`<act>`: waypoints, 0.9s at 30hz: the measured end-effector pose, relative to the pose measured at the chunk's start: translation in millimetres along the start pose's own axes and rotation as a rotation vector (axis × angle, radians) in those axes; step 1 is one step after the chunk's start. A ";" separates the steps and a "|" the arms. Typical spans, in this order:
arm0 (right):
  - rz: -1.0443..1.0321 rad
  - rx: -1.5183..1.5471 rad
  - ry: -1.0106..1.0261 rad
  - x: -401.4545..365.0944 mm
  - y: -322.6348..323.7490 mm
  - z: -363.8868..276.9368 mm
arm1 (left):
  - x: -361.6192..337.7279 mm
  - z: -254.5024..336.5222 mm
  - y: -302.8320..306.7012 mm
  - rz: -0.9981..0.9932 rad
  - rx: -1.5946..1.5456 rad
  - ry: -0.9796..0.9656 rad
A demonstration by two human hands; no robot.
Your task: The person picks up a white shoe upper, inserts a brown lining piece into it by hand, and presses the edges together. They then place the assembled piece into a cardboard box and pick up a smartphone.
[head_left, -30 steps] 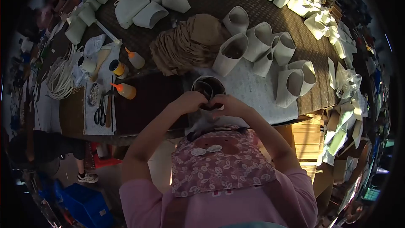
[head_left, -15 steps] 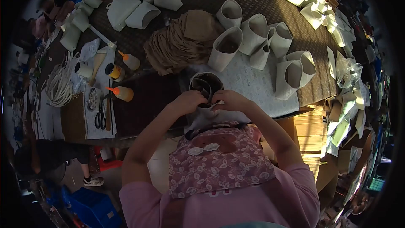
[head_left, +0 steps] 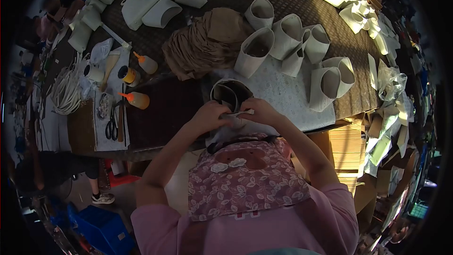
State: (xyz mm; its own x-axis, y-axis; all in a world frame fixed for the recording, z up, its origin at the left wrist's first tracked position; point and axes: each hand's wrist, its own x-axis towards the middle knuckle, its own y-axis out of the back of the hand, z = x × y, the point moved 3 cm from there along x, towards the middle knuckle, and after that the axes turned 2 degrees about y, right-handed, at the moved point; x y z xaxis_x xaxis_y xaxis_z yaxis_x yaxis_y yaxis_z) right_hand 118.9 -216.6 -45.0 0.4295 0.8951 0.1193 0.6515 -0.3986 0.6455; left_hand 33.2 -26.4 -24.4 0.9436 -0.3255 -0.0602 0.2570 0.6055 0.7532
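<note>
A pale, open-topped piece with a dark inside (head_left: 230,89) stands at the table's front edge, close to my body. My left hand (head_left: 212,115) grips its near rim from the left, fingers bent over the edge. On the right side of the same rim, my right hand (head_left: 260,112) is closed with fingers pinched together, and a small light scrap shows at the fingertips. Both hands are close together. Behind the piece lies a heap of folded brown cloth (head_left: 203,42). Several white open-topped pieces (head_left: 255,52) stand to the right of the heap.
Orange-tipped bottles (head_left: 138,99), a yellow-black jar (head_left: 128,75), black scissors (head_left: 112,129) and a coil of white strips (head_left: 66,92) lie at left. More white pieces (head_left: 161,13) are at the back. Cardboard (head_left: 345,148) stands below the right edge. Another person (head_left: 61,7) is far left.
The near rim of the piece is pinched slightly differently, and both hands have shifted a little. The view has tilted slightly.
</note>
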 end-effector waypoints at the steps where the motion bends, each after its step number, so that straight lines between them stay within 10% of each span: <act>1: 0.020 -0.009 0.000 -0.9 -0.7 -0.1 | -1.0 -0.3 -3.1 0.044 -0.003 -0.008; 27: -0.133 -0.227 0.164 26.2 -10.3 -14.1 | -19.1 20.5 -2.6 0.450 0.284 -0.084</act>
State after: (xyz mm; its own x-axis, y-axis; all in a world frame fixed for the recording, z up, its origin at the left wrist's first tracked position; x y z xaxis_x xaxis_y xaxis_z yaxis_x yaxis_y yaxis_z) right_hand 114.6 -186.2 -37.8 0.2312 0.9642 0.1301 0.5310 -0.2371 0.8135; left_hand 10.2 -36.6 -11.8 0.9244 -0.1432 0.3534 -0.2466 0.4824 0.8405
